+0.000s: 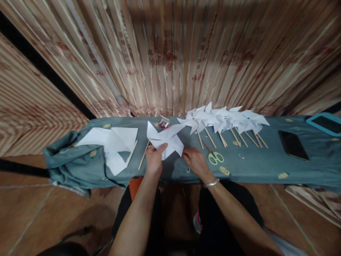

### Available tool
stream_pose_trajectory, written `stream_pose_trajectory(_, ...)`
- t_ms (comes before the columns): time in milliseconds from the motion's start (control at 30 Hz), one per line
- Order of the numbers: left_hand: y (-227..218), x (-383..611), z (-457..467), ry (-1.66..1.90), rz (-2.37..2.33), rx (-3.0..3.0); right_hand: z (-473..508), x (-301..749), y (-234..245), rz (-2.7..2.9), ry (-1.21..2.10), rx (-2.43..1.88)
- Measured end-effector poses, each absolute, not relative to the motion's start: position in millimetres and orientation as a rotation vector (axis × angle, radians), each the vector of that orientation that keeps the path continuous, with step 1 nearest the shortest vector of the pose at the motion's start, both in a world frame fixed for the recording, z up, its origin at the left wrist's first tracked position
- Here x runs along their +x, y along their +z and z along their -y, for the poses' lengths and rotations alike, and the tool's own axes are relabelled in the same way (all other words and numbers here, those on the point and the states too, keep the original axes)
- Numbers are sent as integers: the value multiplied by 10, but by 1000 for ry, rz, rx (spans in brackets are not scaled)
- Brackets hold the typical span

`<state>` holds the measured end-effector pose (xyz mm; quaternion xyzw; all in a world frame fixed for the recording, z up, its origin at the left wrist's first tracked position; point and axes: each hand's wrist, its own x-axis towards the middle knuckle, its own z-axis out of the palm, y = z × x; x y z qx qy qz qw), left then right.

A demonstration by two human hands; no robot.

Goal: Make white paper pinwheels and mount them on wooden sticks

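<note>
A white paper pinwheel (167, 138) with its corners folded in is held over the cloth by my left hand (154, 158), thumb on its front and fingers behind. At its lower right blade, my right hand (195, 161) has its fingers closed at the paper's edge; whether it grips the blade or something small is hidden. A wooden stick (143, 156) lies left of my left hand. Behind the pinwheel sits a small open box of pins (163, 123). Right of my right hand are scissors with green handles (215, 158).
Several finished pinwheels on sticks (223, 119) lie overlapped at the back right. White paper sheets (113, 138) and a white pen-like object (132, 152) are at left. A black phone (293, 145) and a blue-framed tablet (326, 123) lie far right. A curtain (170, 57) hangs behind.
</note>
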<state>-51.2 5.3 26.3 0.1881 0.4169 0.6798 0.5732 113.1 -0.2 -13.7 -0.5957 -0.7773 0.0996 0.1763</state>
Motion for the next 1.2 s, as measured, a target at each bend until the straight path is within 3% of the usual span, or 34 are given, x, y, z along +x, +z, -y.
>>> stream_pose_trajectory(233, 275, -494, -44, 1603, -964, 454, 75, 1032, -156, 2311, 95, -1706)
stream_pose_trajectory(367, 262, -495, -56, 1613, -966, 463, -32, 1239, -148, 2016, 298, -1669)
stream_pose_trajectory(600, 227, -387, -32, 1530, -1101, 679, 112, 1359, 197, 1533, 673, -1177)
stream_pose_trajectory(1200, 206, -168, 1, 1442, -1052, 821, 98, 1146, 112, 1352, 770, -1145)
